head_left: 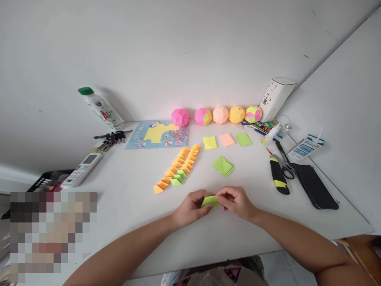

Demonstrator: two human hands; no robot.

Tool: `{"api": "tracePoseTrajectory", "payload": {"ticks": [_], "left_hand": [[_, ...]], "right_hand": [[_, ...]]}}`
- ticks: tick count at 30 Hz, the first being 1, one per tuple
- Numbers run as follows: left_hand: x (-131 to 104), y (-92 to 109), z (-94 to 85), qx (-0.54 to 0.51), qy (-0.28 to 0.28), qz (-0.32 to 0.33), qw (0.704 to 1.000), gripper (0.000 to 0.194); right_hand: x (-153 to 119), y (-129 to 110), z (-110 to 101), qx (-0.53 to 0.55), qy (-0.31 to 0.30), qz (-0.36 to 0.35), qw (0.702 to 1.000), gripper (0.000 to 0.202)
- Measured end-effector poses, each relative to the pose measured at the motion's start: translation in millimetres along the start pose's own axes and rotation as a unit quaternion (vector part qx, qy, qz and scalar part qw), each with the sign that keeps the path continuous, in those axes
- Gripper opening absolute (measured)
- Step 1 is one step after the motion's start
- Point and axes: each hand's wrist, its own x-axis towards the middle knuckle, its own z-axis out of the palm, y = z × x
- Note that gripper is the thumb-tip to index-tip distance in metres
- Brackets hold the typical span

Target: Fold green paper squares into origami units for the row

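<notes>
A small green piece of folded paper (210, 201) is held between both hands near the front of the white table. My left hand (193, 207) grips its left side, thumb in front. At its right end, my right hand (236, 202) pinches the edge with closed fingers. Just beyond lies a loose stack of green paper squares (223, 166). To the left, two slanting rows hold folded orange paper pieces (178, 162) and several folded green pieces (177, 178). Yellow (210, 142), peach (227, 140) and green square stacks (243, 139) sit farther back.
Several faceted paper balls (220, 115) line the wall beside a blue picture sheet (137, 139). A white bottle (104, 111), keys (110, 139) and a remote (81, 171) stand left. A box cutter (279, 174), scissors (288, 172), glue bottle (270, 135) and black pouch (315, 186) lie right.
</notes>
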Motion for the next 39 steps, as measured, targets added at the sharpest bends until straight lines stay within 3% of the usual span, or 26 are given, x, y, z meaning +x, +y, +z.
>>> {"api": "tracePoseTrajectory", "payload": {"ticks": [4,11,14,22,39], "left_hand": [[0.8,-0.6,0.6,-0.044,0.026,-0.024,0.998,0.026],[1.7,3.6,-1.6,0.02,0.011,-0.026,0.999,0.025],[2.3,1.7,-1.1,-0.005,0.01,-0.024,1.0,0.023],[1.9,-1.0,2.8,-0.058,0.06,-0.055,0.995,0.026],[1.1,0.0,0.0,0.001,0.055,-0.056,0.997,0.026]], "right_hand": [[-0.6,2.1,-0.1,0.02,0.01,0.024,0.999,0.018],[-2.1,6.8,2.4,-0.04,-0.004,-0.069,0.997,0.021],[-2.1,8.2,2.1,-0.045,0.001,-0.081,0.996,0.021],[-2.3,9.2,1.6,-0.042,0.006,-0.054,0.998,0.021],[-1.8,4.9,-0.5,-0.01,-0.031,0.015,0.999,0.021]]}}
